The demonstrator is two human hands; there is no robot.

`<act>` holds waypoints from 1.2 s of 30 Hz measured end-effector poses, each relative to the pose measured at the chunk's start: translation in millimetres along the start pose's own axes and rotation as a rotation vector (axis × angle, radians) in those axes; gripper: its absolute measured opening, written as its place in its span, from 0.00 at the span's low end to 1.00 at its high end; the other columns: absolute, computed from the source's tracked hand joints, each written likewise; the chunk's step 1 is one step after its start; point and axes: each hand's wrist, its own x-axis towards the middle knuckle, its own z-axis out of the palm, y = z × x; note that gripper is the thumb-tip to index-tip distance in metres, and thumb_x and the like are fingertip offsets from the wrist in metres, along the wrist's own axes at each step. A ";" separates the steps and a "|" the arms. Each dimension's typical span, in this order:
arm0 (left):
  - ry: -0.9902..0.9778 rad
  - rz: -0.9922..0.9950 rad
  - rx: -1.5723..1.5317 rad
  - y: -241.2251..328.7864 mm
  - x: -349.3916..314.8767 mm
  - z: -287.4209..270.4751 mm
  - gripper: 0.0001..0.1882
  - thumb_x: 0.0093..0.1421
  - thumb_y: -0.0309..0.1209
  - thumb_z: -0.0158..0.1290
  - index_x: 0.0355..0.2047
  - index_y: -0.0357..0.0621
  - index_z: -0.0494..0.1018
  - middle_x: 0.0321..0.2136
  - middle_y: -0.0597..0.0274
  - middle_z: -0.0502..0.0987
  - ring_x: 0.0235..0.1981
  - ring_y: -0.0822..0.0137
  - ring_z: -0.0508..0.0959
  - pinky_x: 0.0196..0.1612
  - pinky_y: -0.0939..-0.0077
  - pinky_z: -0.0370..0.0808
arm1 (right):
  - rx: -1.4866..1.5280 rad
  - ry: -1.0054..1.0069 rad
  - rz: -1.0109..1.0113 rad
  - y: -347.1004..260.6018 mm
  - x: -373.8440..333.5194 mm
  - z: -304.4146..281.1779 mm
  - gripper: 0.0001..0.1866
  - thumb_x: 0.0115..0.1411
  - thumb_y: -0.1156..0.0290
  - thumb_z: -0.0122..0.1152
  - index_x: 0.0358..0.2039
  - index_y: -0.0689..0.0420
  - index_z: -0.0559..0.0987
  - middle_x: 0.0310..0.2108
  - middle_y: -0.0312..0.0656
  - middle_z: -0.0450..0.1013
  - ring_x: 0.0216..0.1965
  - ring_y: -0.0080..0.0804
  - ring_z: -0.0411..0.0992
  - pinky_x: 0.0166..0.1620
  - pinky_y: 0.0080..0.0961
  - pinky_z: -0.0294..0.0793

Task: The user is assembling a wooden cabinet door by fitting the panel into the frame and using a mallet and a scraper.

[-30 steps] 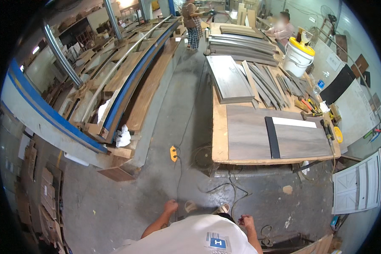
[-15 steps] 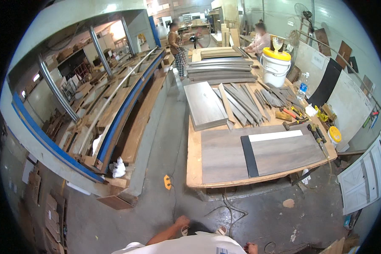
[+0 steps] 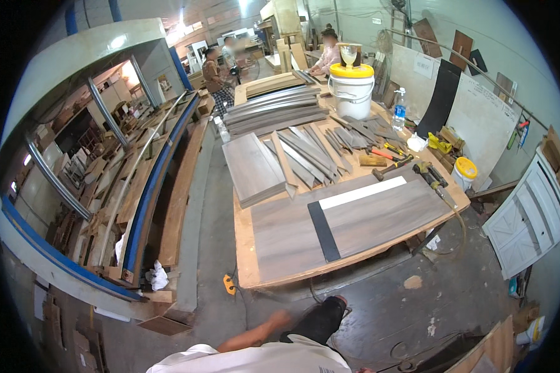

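Currently the left hand (image 3: 279, 319) is swinging free at the near edge of the view, just short of the workbench (image 3: 246, 248), holding nothing as far as I can tell; motion blur is hiding whether the fingers are curled or spread. Right hand is barely showing at the bottom edge, so no call on its grip.

Nearest thing to the left hand is the big grey wood-grain panel (image 3: 354, 221), lying flat on the near end of the bench, probably so its full face is supported. A black strip (image 3: 324, 231) is lying across it and a white strip (image 3: 362, 193) is sitting along its far edge, both loose on the face.

Further along, a thicker grey board (image 3: 253, 168) is resting left of a fan of narrow grey offcuts (image 3: 311, 149), apparently sorted by size. Hand tools (image 3: 392, 163) are clustering at the right edge, within reach but off the panel. A white bucket with a yellow lid (image 3: 351, 90) is standing at the far end.

A yellow plug (image 3: 229, 285) is lying on the floor by the bench's near-left corner. Other people are working at the far benches.
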 end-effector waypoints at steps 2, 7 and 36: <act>-0.009 0.053 0.057 9.2 14.3 1.8 0.16 0.59 0.38 0.47 0.34 0.36 0.75 0.30 0.43 0.79 0.33 0.44 0.78 0.38 0.52 0.73 | -0.032 0.023 -0.025 -16.2 7.4 -12.0 0.21 0.61 0.55 0.51 0.35 0.60 0.83 0.22 0.42 0.76 0.24 0.35 0.72 0.27 0.41 0.73; -0.087 0.206 0.091 117.6 47.1 -11.6 0.17 0.61 0.40 0.48 0.39 0.38 0.75 0.36 0.40 0.78 0.39 0.41 0.77 0.43 0.52 0.72 | -0.150 0.170 -0.121 -51.3 34.2 -7.8 0.17 0.58 0.62 0.53 0.32 0.64 0.81 0.25 0.50 0.76 0.25 0.41 0.75 0.31 0.43 0.75; 0.457 0.126 -0.574 334.7 224.4 -135.3 0.17 0.70 0.35 0.48 0.47 0.32 0.75 0.30 0.58 0.80 0.29 0.72 0.76 0.35 0.76 0.75 | 0.274 0.406 -0.070 -408.3 198.6 -212.2 0.11 0.64 0.71 0.55 0.44 0.63 0.77 0.32 0.42 0.77 0.27 0.28 0.75 0.30 0.24 0.75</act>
